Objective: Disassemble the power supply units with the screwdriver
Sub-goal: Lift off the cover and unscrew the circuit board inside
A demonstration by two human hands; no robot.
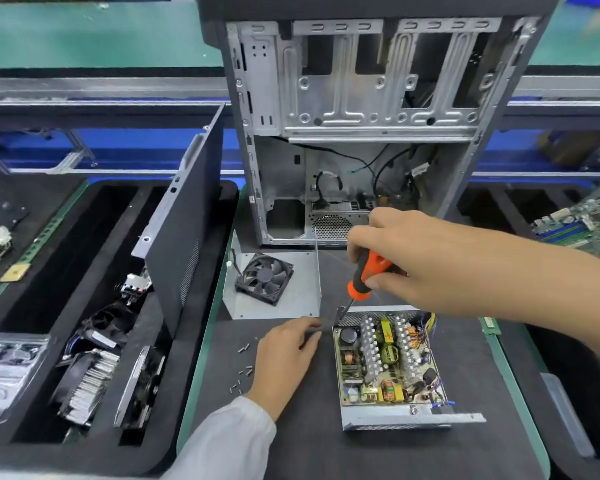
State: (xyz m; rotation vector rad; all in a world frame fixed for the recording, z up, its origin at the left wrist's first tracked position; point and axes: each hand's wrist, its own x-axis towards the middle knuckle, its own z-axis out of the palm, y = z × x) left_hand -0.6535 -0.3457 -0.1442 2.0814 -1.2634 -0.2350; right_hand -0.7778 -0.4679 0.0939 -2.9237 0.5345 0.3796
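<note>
An opened power supply unit (pixel 388 365) lies on the dark mat, its circuit board with heatsinks and coils exposed. My right hand (pixel 413 258) grips an orange-and-black screwdriver (pixel 364 275), whose tip touches the unit's far left corner. My left hand (pixel 288 355) rests flat on the mat beside the unit, fingers against its left wall near that corner. The removed metal cover (pixel 305 292) with a black fan (pixel 264 278) sits behind my left hand. Several loose screws (pixel 243 368) lie left of that hand.
An empty computer case (pixel 361 126) stands upright at the back. A black foam tray (pixel 94 323) on the left holds heatsinks, fans and a leaning side panel (pixel 177 237). A green motherboard (pixel 582 223) lies at the right, with another black tray (pixel 568 393) below it.
</note>
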